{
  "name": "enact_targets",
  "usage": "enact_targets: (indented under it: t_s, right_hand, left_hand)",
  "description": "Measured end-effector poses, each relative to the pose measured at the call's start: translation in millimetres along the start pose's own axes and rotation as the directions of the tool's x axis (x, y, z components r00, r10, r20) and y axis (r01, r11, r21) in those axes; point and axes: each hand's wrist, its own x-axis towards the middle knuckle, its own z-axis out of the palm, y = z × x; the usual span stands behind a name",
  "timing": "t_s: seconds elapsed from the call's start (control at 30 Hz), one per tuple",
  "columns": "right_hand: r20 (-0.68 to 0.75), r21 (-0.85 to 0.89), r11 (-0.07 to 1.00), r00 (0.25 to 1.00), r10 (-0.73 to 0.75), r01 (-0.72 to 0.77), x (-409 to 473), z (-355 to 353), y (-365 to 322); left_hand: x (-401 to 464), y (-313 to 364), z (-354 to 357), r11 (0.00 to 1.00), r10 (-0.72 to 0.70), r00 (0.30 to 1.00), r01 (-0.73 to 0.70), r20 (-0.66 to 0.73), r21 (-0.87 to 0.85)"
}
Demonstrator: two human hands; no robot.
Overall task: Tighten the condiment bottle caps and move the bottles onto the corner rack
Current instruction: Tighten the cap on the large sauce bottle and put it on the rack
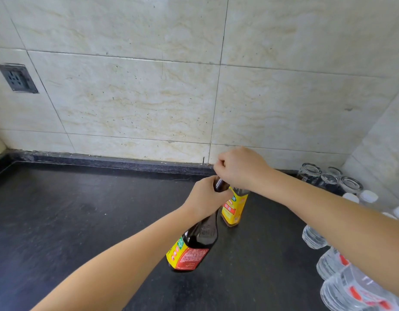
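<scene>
A tall dark sauce bottle [199, 241] with a yellow and red label stands on the black counter [82, 221]. My left hand [203, 197] is wrapped around its neck. My right hand [241, 169] is closed over the top of the bottle, and the cap is hidden inside its fingers. Just behind stands a second bottle [233, 209] with a yellow label and amber liquid, its top hidden by my right wrist. No rack is in view.
Upturned clear glasses [328, 179] stand in the back right corner. Several plastic water bottles [342, 263] with white caps line the right edge of the counter. A tiled wall with a power socket [18, 78] rises behind the counter.
</scene>
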Motion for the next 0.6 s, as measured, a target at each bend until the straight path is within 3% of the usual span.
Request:
enact_targets:
  t_s: [0.07, 0.13, 0.17, 0.23, 0.3, 0.33, 0.4, 0.47, 0.5, 0.53, 0.6]
  right_hand:
    - [0.066, -0.013, 0.999, 0.997, 0.035, -0.034, 0.2, 1.4, -1.7]
    - [0.014, 0.035, 0.992, 0.992, -0.125, 0.124, -3.7, -5.8, 0.5]
    - [-0.069, 0.057, 0.963, 0.963, -0.260, 0.264, -6.2, -12.0, 2.1]
    - [-0.219, -0.008, 0.852, 0.830, -0.512, 0.524, -8.5, -24.6, 6.6]
    - [-0.306, -0.094, 0.803, 0.750, -0.586, 0.589, -7.7, -30.0, 11.1]
    - [-0.315, -0.095, 0.820, 0.764, -0.563, 0.564, -7.4, -29.7, 11.7]
    - [-0.268, -0.024, 0.914, 0.878, -0.396, 0.405, -5.7, -22.7, 7.9]
    - [-0.117, 0.016, 0.991, 0.984, -0.134, 0.136, -1.7, -11.7, 3.1]
    - [-0.040, 0.011, 0.999, 0.999, -0.037, 0.037, -0.8, -6.7, 2.7]
    - [0.000, 0.014, 1.000, 1.000, -0.015, 0.015, -1.1, -3.6, 3.9]
    - [-0.028, 0.089, 0.984, 0.988, -0.150, 0.151, -5.1, -5.9, 7.6]
  left_hand:
    - [-1.4, -2.4, 1.5, 0.999, -0.033, 0.999, 0.033, 0.001, 0.009]
    - [-2.7, 2.9, -7.1, 1.000, -0.016, 0.999, 0.017, 0.051, -0.020]
    - [-3.1, 7.6, -13.1, 0.999, 0.010, 0.995, -0.006, 0.099, -0.042]
    - [-4.0, 19.2, -22.2, 0.995, 0.080, 0.978, -0.067, 0.192, -0.073]
    - [-4.4, 25.7, -23.3, 0.992, 0.120, 0.973, -0.110, 0.196, -0.057]
    - [-4.4, 25.9, -21.8, 0.992, 0.124, 0.979, -0.119, 0.162, -0.043]
    - [-2.4, 21.9, -14.5, 0.994, 0.109, 0.992, -0.109, 0.066, 0.002]
    - [-1.5, 15.0, -4.5, 0.996, 0.062, 0.998, -0.062, -0.002, 0.061]
    - [-1.8, 11.7, -0.9, 0.996, 0.034, 0.999, -0.033, -0.012, 0.077]
    - [-2.5, 9.6, 0.5, 0.997, 0.010, 1.000, -0.010, -0.006, 0.077]
    - [-2.5, 8.2, -4.8, 1.000, -0.004, 0.999, 0.003, 0.042, 0.025]
